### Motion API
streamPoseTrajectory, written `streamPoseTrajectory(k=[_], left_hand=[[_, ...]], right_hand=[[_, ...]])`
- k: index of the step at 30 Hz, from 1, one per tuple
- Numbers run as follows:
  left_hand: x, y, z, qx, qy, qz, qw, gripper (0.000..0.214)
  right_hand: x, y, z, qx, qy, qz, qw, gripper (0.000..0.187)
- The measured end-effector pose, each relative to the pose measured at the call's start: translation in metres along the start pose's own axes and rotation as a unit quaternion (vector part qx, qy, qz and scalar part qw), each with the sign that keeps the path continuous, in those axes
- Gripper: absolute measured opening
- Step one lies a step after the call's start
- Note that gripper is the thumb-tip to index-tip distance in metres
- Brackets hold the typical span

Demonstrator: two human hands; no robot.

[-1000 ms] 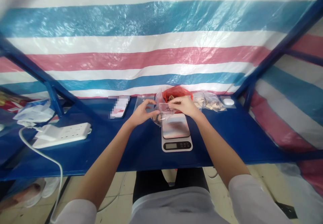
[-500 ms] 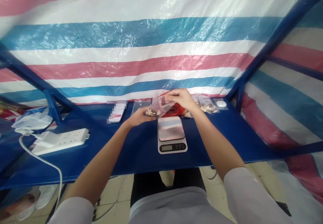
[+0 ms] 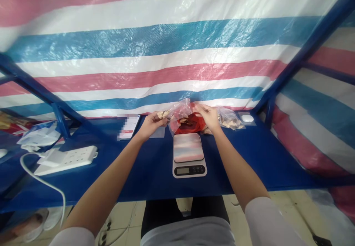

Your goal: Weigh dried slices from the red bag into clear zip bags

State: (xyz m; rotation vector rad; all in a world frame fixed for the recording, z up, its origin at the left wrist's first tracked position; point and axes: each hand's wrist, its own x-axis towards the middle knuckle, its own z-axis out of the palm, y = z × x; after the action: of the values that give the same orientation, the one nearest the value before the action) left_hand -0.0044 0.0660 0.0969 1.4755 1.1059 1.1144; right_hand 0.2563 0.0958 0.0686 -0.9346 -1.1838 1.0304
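Observation:
My left hand and my right hand both pinch a small clear plastic bag holding several pale chunks, and hold it tipped sideways in the air above the far part of the blue table. Just under the bag sits a red plastic bag with more pieces inside. Nearer to me stands a small digital scale with a bare steel plate.
A flat clear pouch and a phone lie left of the red bag. Another clear bag of chunks and a white round object lie to the right. A white power strip with its cable sits far left. Blue frame bars flank both sides.
Both hands carried the small clear bag away from the scale towards the back of the table and tipped it over the red bag. The view has tilted up slightly.

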Motion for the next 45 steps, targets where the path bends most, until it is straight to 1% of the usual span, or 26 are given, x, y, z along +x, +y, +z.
streamPoseTrajectory(k=[3,5,8,11,15,19,21,24,26,29,33,36,40,43,45], left_hand=[[0.008,0.011,-0.002,0.032,-0.001,0.003,0.999,0.053],[0.013,0.018,-0.002,0.066,-0.005,0.005,0.998,0.053],[0.021,0.025,-0.001,0.134,-0.03,0.009,0.991,0.05],[0.029,0.03,-0.002,0.195,-0.056,0.02,0.979,0.045],[0.037,0.041,-0.004,0.308,-0.051,0.048,0.949,0.034],[0.044,0.055,-0.004,0.398,-0.05,0.06,0.914,0.026],[0.046,0.061,-0.003,0.43,-0.059,0.06,0.899,0.025],[0.049,0.067,-0.002,0.473,-0.069,0.051,0.877,0.025],[0.052,0.069,-0.004,0.493,-0.076,0.047,0.866,0.027],[0.056,0.07,-0.007,0.51,-0.089,0.047,0.854,0.029],[0.06,0.071,-0.009,0.524,-0.091,0.06,0.845,0.032],[0.063,0.072,-0.006,0.534,-0.096,0.061,0.838,0.031],[0.067,0.071,0.002,0.555,-0.113,0.071,0.821,0.029],[0.07,0.069,0.007,0.557,-0.122,0.079,0.818,0.031],[0.072,0.069,0.01,0.551,-0.139,0.073,0.82,0.032]], right_hand=[[-0.002,-0.002,0.003,-0.023,0.026,-0.031,0.999,0.044],[-0.001,-0.004,0.006,-0.046,0.031,-0.041,0.998,0.043],[0.004,-0.001,0.012,-0.068,0.025,-0.032,0.997,0.042],[0.011,0.008,0.013,-0.057,0.024,-0.006,0.998,0.042],[0.016,0.016,0.009,-0.013,-0.002,0.053,0.999,0.041],[0.018,0.016,0.005,0.003,-0.03,0.113,0.993,0.04],[0.019,0.015,0.004,0.002,-0.024,0.134,0.991,0.039],[0.021,0.016,0.005,-0.006,0.003,0.141,0.99,0.036],[0.022,0.018,0.007,-0.007,0.003,0.142,0.99,0.031],[0.021,0.021,0.01,-0.005,-0.021,0.147,0.989,0.023],[0.018,0.026,0.012,-0.003,-0.055,0.148,0.987,0.022],[0.018,0.028,0.011,-0.009,-0.061,0.16,0.985,0.023],[0.019,0.027,0.007,-0.01,-0.062,0.187,0.98,0.022],[0.02,0.025,0.001,-0.015,-0.068,0.192,0.979,0.02],[0.021,0.024,-0.003,-0.016,-0.076,0.198,0.977,0.018]])
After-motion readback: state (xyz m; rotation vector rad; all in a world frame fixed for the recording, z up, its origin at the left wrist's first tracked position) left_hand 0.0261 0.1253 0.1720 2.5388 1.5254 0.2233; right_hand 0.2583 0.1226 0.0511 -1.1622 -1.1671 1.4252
